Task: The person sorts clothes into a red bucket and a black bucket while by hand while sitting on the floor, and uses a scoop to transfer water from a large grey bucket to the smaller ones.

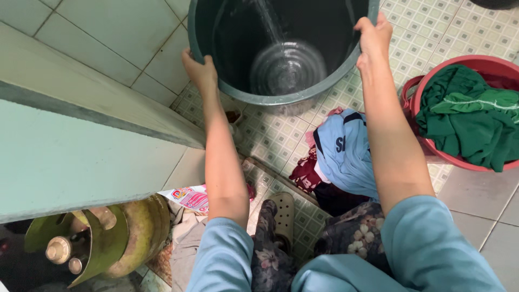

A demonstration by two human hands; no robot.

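A large round bucket (281, 97) of dark green plastic stands tilted over the pale patterned floor tiles (270, 135), its thick rolled rim facing the camera and its inside wet and almost black. A thin stream of water (267, 21) falls into it from above and spreads in bright rings over the ribbed, circular bottom. The left hand (199, 69) is closed over the rim on the bucket's left side, fingers curled inside the edge; the right hand (373, 35) grips the rim on the upper right in the same way, thumb outside. Both bare forearms reach up from light blue sleeves. Just below the bucket, between the arms, lies a heap of laundry (340, 157) with a light blue garment on top and dark red and navy cloth under it. To the right sits a red basin (470, 113) filled with crumpled green clothes. A beige sandal (284, 213) shows on the person's foot near the floral trousers. At lower left a yellow-green gas cylinder (108, 232) stands beneath a pale ledge, with a pink and white sachet (189, 197) beside it.
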